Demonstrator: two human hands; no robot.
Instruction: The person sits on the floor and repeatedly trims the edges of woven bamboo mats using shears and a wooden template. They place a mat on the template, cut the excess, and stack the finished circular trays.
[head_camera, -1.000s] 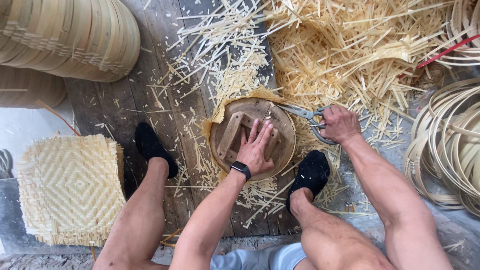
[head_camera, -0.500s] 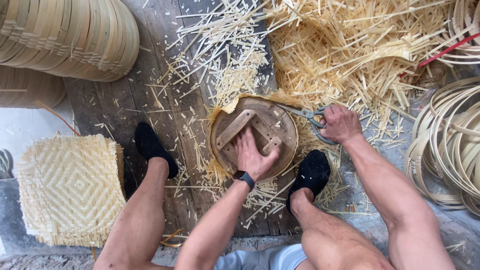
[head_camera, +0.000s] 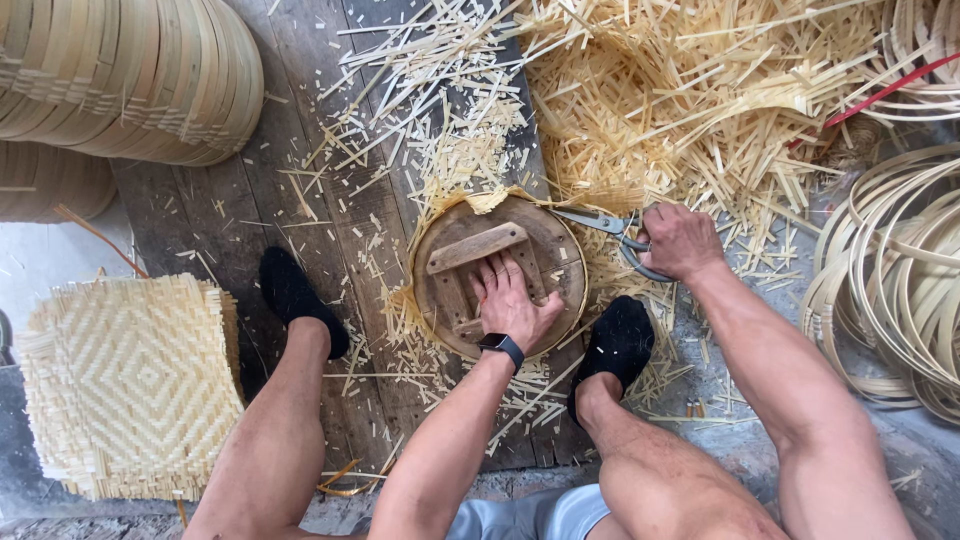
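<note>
Left hand (head_camera: 512, 298): lay flat, fingers together, pressing on the round wooden form (head_camera: 497, 272) (grasping nothing).
Right hand (head_camera: 681, 240): fingers clamped on the handles of the scissors (head_camera: 610, 234).
Scissors: blades pointed at the form's upper right rim.
Form: rested on the plank floor (head_camera: 300, 210) between both black socks (head_camera: 292, 290).
Surroundings: bamboo strips (head_camera: 690, 100) behind; woven mat (head_camera: 125, 385) at left.

Under the left hand (head_camera: 512, 300) lies a round form (head_camera: 498, 275) of worn, matt wood with rough crossbars. The right hand (head_camera: 682, 240) grips dull metal scissors (head_camera: 610, 228). Beyond both, dry pale bamboo strips (head_camera: 690, 100) cover weathered, rough grey planks (head_camera: 300, 210).
</note>
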